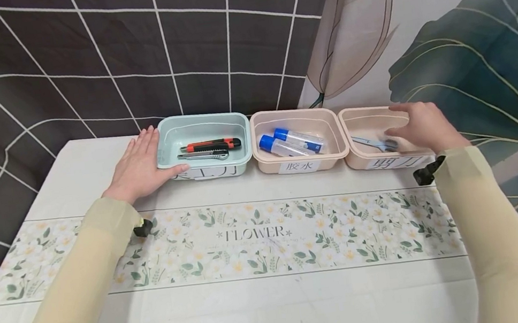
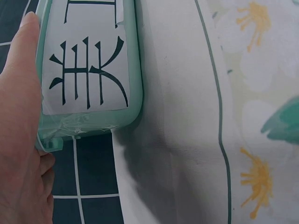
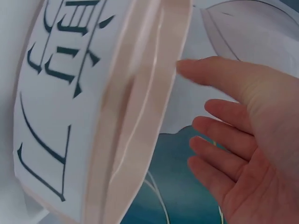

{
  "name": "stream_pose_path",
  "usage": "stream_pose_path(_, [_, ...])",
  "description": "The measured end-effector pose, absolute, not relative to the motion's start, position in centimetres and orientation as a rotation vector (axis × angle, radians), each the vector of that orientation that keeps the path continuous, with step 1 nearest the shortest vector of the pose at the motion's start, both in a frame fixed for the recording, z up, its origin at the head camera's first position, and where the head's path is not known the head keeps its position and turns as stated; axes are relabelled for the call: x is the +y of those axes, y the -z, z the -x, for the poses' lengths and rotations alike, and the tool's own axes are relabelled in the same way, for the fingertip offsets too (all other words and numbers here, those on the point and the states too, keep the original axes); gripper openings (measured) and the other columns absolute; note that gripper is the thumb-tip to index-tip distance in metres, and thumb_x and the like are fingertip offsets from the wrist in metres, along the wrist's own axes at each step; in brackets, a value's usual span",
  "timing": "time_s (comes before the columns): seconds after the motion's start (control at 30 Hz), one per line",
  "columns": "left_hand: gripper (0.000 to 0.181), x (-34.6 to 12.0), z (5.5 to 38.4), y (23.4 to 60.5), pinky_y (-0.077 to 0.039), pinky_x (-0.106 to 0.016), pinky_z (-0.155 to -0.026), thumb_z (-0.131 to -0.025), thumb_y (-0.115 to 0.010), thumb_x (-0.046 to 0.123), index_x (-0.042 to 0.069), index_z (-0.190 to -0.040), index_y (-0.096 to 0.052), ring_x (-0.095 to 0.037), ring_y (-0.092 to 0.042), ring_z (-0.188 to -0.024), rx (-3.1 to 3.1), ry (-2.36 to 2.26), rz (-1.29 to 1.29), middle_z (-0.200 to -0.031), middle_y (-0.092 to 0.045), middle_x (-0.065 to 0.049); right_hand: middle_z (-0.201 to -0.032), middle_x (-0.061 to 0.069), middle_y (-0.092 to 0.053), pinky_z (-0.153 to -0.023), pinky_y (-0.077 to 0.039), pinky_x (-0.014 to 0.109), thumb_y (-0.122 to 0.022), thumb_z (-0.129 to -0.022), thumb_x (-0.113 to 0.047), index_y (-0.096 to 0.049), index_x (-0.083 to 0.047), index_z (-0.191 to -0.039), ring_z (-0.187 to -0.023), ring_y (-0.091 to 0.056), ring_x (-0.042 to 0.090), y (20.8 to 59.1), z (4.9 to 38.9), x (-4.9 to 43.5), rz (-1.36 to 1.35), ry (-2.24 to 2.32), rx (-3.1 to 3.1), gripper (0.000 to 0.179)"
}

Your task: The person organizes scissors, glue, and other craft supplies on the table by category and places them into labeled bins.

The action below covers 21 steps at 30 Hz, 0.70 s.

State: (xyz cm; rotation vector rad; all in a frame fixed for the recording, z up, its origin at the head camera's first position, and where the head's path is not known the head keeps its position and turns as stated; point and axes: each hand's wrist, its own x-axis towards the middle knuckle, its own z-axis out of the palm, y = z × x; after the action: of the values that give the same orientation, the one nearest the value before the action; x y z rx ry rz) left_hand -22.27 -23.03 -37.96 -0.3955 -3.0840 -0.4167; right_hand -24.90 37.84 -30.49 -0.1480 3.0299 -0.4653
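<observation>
My left hand [image 1: 137, 168] lies against the left side of a light teal bin [image 1: 203, 121], fingers straight along it and thumb at its front rim. Two utility knives [image 1: 211, 146] lie in this bin. In the left wrist view, the thumb [image 2: 23, 56] runs along the rim beside the label. My right hand [image 1: 424, 125] is over the right side of a pink bin [image 1: 364, 112], fingers loosely bent and holding nothing. Scissors [image 1: 373, 143] with light blue blades lie inside it. The right wrist view shows the thumb tip [image 3: 187, 69] right at the bin's rim.
Between these two stands another pink bin [image 1: 292, 114] holding two glue bottles [image 1: 300, 140] with blue caps. All three bins form a row near the back of the table, with white labels in front. A floral strip [image 1: 258, 237] crosses the tablecloth; a dark checked curtain [image 1: 128, 48] hangs behind.
</observation>
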Motion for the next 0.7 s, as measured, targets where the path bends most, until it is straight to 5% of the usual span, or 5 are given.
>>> stream_pose_path(0.7, [0.121,-23.0,22.2,37.9,0.003,-0.045,-0.124,-0.089,-0.049,0.080,-0.006,-0.160,-0.003,-0.037,-0.001,-0.154,-3.082,0.417,0.400,-0.167,-0.002,-0.024,-0.157,0.022,-0.038,-0.110,-0.029,0.069,-0.062,-0.098,-0.053,-0.038,-0.011,-0.159,-0.143,-0.034,0.044,28.9,23.3,33.1,0.228,0.824,3.118,0.077])
